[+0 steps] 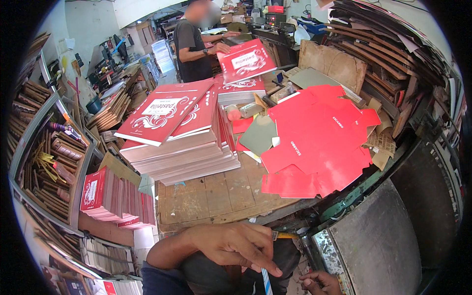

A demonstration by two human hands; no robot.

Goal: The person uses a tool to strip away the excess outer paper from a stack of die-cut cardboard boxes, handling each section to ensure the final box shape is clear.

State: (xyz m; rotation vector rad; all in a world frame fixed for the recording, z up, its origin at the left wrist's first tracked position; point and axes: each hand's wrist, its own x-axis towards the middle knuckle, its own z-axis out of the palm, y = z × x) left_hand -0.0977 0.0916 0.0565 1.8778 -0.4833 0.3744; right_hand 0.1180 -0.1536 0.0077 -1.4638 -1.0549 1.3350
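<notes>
My left hand is over my lap in front of the table, its fingers bent and pressed together. A narrow blue-and-white striped strip comes out beneath its fingers, seemingly held there. Just beyond the knuckles, a yellow piece sticks out; its kind is unclear. Low on the right, my right hand has curled fingers with the thumb close to them, partly cut off by the lower edge. Whatever it may hold cannot be made out. Ahead on the wooden table lies a pile of flat red die-cut card sheets.
A tall stack of red-and-white printed sheets covers the table's left. Behind it, a co-worker handles a red printed sheet. A dark metal machine stands at right; shelves of wooden boards line the left.
</notes>
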